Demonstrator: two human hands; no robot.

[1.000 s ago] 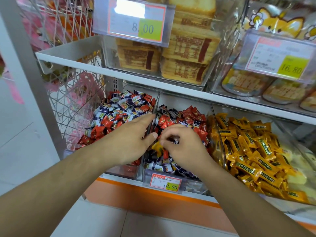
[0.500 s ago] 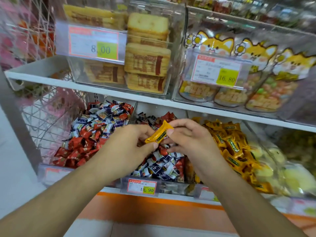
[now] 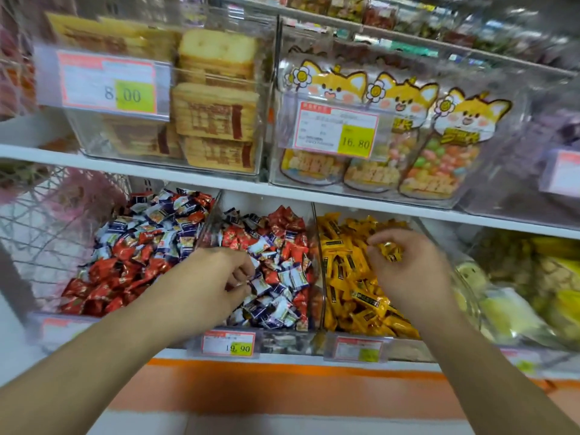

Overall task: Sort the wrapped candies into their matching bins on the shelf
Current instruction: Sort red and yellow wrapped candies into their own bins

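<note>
Candies in wrappers fill three clear bins along the lower shelf [image 3: 282, 196]. The left bin [image 3: 40, 321] holds a mix of red and blue-and-white pieces, the middle bin [image 3: 282, 339] a similar red and blue-and-white mix, and the right bin [image 3: 408, 346] is packed with yellow bars [image 3: 351, 277] marked with dark labels.

The right hand [image 3: 408, 271] is raised over the right bin, fingers curled in, pinching a small yellow candy [image 3: 389, 251] at the fingertips just above the heap of yellow bars. The left hand [image 3: 213, 284] reaches into the middle bin, its fingers bent down among the wrappers and touching the blue-and-white candies [image 3: 276, 277]; motion blur and the crowded heap make it hard to tell whether it actually holds one.

A price tag [image 3: 228, 343] reading 19.90 is clipped to the front of the middle bin, and a second, unreadable tag [image 3: 361, 348] sits on the front of the right bin. Further right lies a bin of pale yellow-green packets [image 3: 518, 302], blurred.

On the upper shelf [image 3: 47, 153] stand a clear box of wrapped cake slices [image 3: 216, 120] with an 8.00 tag [image 3: 108, 83], and beside it a clear box of cat-faced snack bags [image 3: 408, 127] tagged 16.80 [image 3: 337, 130]. A wire basket [image 3: 47, 233] stands left of the bins.
</note>
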